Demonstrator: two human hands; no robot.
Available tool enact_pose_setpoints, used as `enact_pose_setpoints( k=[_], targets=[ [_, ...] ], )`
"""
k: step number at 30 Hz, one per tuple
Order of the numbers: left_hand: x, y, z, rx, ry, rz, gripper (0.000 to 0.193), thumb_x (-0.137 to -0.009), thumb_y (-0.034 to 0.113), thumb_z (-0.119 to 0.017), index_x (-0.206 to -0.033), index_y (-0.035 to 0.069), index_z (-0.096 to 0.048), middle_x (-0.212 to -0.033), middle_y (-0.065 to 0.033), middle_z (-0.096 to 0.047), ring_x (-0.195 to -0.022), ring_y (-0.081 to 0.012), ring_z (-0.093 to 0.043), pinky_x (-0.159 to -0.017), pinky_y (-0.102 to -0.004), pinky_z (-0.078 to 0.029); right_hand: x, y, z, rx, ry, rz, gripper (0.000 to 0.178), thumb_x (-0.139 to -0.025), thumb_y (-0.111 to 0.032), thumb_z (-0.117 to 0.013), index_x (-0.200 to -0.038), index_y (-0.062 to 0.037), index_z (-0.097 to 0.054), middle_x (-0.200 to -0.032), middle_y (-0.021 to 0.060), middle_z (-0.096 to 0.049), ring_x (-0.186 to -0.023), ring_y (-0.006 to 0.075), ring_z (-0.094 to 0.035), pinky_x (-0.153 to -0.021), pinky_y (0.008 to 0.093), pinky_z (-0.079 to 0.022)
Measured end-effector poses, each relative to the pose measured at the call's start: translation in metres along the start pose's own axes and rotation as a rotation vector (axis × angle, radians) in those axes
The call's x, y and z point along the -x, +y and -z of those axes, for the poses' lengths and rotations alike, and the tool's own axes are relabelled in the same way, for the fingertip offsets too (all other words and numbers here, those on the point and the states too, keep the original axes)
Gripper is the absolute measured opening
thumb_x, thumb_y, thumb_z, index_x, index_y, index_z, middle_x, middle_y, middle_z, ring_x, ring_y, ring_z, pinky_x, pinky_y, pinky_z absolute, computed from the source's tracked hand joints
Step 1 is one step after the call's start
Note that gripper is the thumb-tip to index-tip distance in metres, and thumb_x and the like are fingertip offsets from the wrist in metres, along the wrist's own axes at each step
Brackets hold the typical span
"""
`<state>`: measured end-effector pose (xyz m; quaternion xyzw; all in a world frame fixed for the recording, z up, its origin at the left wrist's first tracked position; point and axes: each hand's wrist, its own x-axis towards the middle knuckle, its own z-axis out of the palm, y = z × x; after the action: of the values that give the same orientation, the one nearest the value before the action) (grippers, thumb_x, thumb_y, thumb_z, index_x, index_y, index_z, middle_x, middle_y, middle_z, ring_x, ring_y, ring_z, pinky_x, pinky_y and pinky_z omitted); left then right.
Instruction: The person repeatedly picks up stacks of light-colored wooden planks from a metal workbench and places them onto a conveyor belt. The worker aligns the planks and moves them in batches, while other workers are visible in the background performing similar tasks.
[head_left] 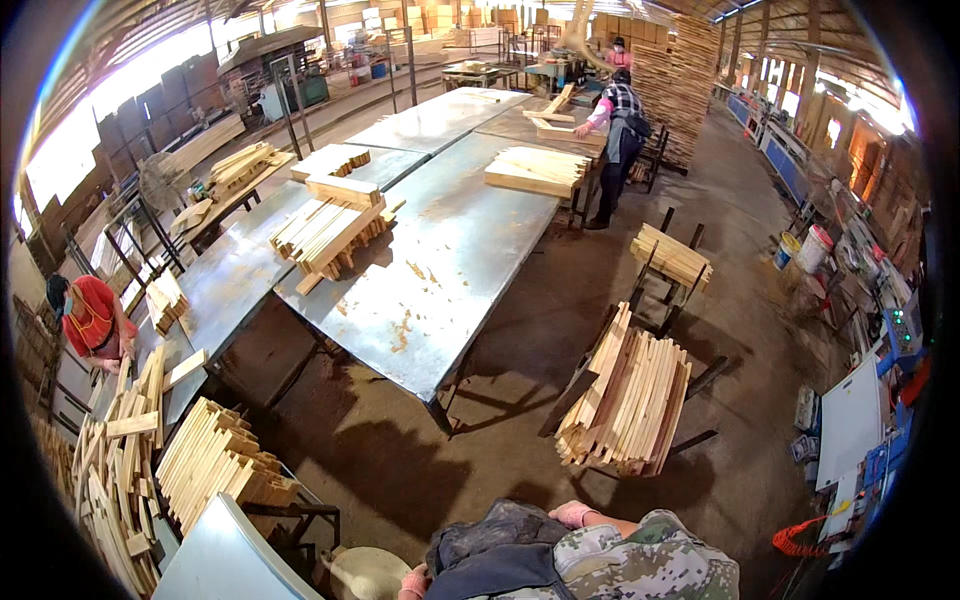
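At the lower edge, my right hand (573, 513) in a pink glove lies against the dark cloth (490, 535) over my front, beside my camouflage sleeve (650, 560). Its fingers are small in view and partly hidden, and I see no object in it. My left hand (413, 582), also in pink, shows only in part at the bottom, by the left edge of the dark cloth. A round pale stool seat (368, 574) is the nearest thing to it. What its fingers do is hidden.
Ahead stands a long metal-topped table (440, 300) bearing wood-strip stacks (335, 225). To the right, a rack holds wooden strips (630, 400); at left are more strips (215, 460). One person (95, 320) works at left, another (622, 130) at the far table end.
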<state>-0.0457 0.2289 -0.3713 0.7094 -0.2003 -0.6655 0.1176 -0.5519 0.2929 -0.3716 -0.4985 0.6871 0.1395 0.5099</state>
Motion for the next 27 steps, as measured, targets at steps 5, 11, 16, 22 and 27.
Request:
enact_pose_setpoints(
  k=[5,11,16,22,27],
  targets=[
    [0.001,0.003,-0.012,-0.031,-0.009,-0.005,0.050,-0.095,0.040,-0.076,-0.125,0.002,-0.069,-0.105,-0.0125,-0.076,-0.093,-0.0292,-0.072,-0.082,-0.0463,-0.059,-0.032,0.032,-0.013,-0.104,0.020,-0.043,0.044,-0.108,-0.039,-0.046,-0.133,-0.0109,-0.068,-0.127,0.0197,-0.072,-0.121,0.0399,-0.068,-0.101,0.0487,-0.052],
    [0.008,-0.002,-0.006,-0.061,0.046,-0.017,0.047,-0.095,0.038,-0.074,-0.123,0.001,-0.069,-0.105,-0.0128,-0.076,-0.094,-0.0291,-0.072,-0.082,-0.0450,-0.058,-0.021,-0.001,0.012,-0.130,-0.101,-0.076,0.065,-0.107,-0.056,-0.048,-0.133,0.0000,-0.070,-0.143,0.0197,-0.067,-0.141,0.0355,-0.057,-0.115,0.0443,-0.044],
    [0.000,0.003,-0.035,-0.099,0.009,-0.036,0.044,-0.096,0.036,-0.073,-0.121,-0.001,-0.070,-0.105,-0.0130,-0.076,-0.095,-0.0290,-0.072,-0.083,-0.0439,-0.058,-0.037,0.047,0.013,-0.024,-0.161,0.039,0.069,-0.108,-0.059,-0.044,-0.139,-0.0014,-0.067,-0.153,0.0203,-0.059,-0.147,0.0379,-0.050,-0.117,0.0456,-0.042],
    [0.015,-0.011,-0.026,-0.152,0.085,-0.024,0.042,-0.097,0.033,-0.072,-0.119,-0.002,-0.071,-0.105,-0.0133,-0.076,-0.096,-0.0289,-0.072,-0.083,-0.0425,-0.057,-0.023,0.009,0.041,-0.300,-0.161,-0.118,0.066,-0.098,-0.059,-0.058,-0.127,-0.0011,-0.071,-0.131,0.0219,-0.071,-0.127,0.0362,-0.064,-0.105,0.0454,-0.048],
    [0.012,-0.022,-0.021,-0.501,0.047,-0.127,0.040,-0.097,0.031,-0.071,-0.117,-0.003,-0.072,-0.105,-0.0135,-0.077,-0.096,-0.0288,-0.073,-0.083,-0.0414,-0.057,-0.010,-0.001,0.058,-0.331,-0.093,-0.091,0.055,-0.095,-0.050,-0.059,-0.104,0.0014,-0.075,-0.101,0.0174,-0.076,-0.098,0.0313,-0.070,-0.088,0.0443,-0.052]
  ],
)
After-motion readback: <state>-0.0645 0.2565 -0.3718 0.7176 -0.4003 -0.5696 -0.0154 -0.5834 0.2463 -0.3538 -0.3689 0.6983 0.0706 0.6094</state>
